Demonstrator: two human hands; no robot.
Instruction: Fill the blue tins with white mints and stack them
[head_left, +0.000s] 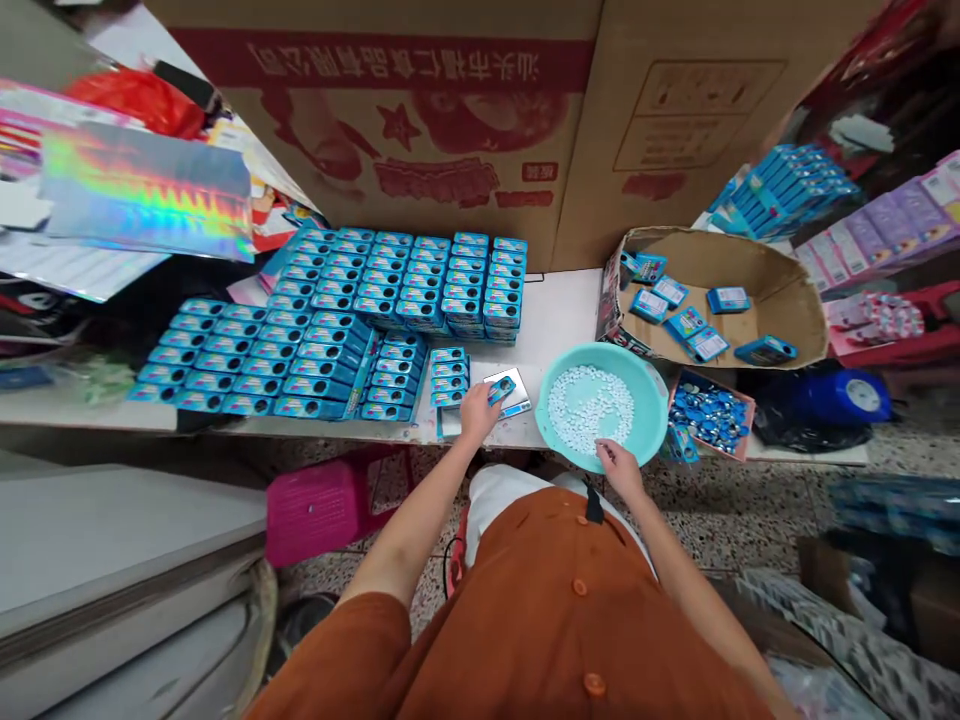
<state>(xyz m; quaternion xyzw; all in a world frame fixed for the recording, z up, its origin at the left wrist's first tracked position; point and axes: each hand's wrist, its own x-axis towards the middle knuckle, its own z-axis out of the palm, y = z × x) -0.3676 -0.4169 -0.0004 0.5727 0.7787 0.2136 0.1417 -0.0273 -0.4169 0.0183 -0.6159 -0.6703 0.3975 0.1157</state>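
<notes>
My left hand (478, 414) is closed on a small blue box (501, 389), held at a small digital scale (519, 404); whether the box rests on its plate I cannot tell. To the right stands a turquoise basin (658, 415) with many small white pellets (589, 408) in it. At the basin's near rim is my right hand (621, 472), its fingers drawn together; what they hold, if anything, is too small to make out. A short stack of blue boxes (449, 377) sits just left of the scale.
Rows of stacked blue boxes (315, 350) fill the table's left side. A cut-down cardboard box (780, 300) with several blue boxes stands right, near a tray of blue-and-silver pieces (712, 412). A large carton (450, 120) rises behind. A pink stool (315, 515) is below.
</notes>
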